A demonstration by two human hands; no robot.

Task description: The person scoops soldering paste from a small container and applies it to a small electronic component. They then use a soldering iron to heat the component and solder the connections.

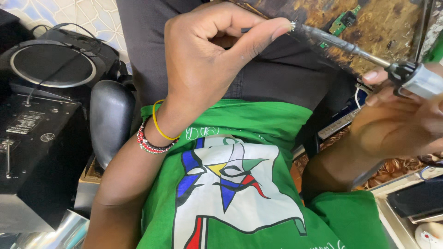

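Up close, dark-tipped soldering iron (pixel 350 47).

Two hands, one soldering iron (pixel 350 47), one green circuit board (pixel 344 20), two wrist bands, one round speaker (pixel 53 64).

Matt grey metal soldering iron (pixel 341 44) shaft, scorched rough wooden board (pixel 378 27), glossy black leather chair arm (pixel 110 115), green cloth shirt (pixel 258 124)

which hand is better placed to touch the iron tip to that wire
Likely the right hand: it grips the soldering iron, whose tip sits beside the thin wire pinched in the left hand.
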